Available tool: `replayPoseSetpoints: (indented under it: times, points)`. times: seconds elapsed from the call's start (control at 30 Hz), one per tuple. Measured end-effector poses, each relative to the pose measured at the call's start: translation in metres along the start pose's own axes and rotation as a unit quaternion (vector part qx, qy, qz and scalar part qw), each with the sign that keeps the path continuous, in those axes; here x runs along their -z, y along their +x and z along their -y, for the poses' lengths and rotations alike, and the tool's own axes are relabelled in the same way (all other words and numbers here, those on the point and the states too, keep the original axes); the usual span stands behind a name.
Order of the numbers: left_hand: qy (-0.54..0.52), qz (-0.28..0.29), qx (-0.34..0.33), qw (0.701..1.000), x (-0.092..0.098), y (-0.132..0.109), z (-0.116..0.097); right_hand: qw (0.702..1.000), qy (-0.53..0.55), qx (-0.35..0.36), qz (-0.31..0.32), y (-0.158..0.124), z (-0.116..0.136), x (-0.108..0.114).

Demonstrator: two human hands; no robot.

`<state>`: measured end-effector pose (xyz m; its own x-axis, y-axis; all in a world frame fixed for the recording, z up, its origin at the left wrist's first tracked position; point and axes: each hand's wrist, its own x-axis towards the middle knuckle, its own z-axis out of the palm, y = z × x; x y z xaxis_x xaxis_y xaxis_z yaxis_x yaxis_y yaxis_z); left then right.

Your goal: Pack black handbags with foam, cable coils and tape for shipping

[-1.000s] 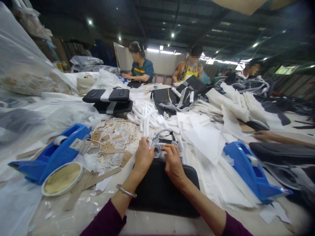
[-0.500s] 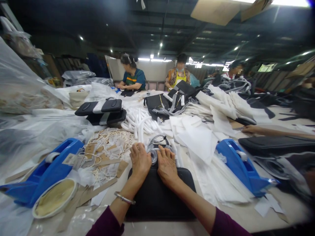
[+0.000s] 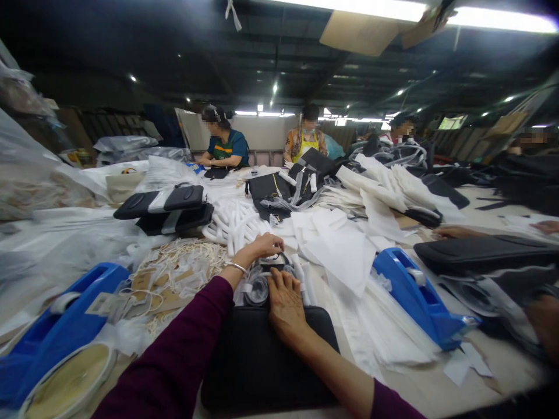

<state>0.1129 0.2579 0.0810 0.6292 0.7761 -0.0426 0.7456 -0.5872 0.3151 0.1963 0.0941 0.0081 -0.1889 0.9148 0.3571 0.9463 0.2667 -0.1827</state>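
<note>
A black bag (image 3: 266, 361) lies flat in front of me. At its far edge are a clear-plastic-wrapped coil (image 3: 257, 290), apparently a strap, and a dark curved handle (image 3: 285, 259). My left hand (image 3: 264, 245), a metal bangle at the wrist, reaches over to the handle with its fingers bent down around it; the fingertips are partly hidden. Right of the coil, my right hand (image 3: 286, 299) lies flat on the bag's far end, fingers stretched forward and resting against the wrapping.
Blue tape dispensers (image 3: 94, 302) flank the bag, the other (image 3: 419, 297) at right. Stringed tags (image 3: 166, 273), a round tub (image 3: 70, 378), white foam tubes (image 3: 236, 218) and white sheets (image 3: 340, 250) surround it. Stacked black bags (image 3: 163, 201) lie beyond. Co-workers (image 3: 225, 142) sit opposite; another person's hand shows at right.
My left hand has left the near side of the coil and moved forward to the handle, uncovering the coil. My right hand stays on the bag. The view has tilted slightly.
</note>
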Motion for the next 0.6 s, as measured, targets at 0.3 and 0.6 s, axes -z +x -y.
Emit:
replayPoseSetpoints:
  times: [0.3,0.6]
  points:
    - [0.072,0.030,0.097,0.992,0.005,-0.003,0.005,1.000,0.019,-0.003,-0.002,-0.002,-0.001,0.004]
    - [0.160,-0.007,0.188,0.969,0.011,-0.037,-0.009,0.999,0.046,-0.011,0.001,-0.002,-0.001,0.009]
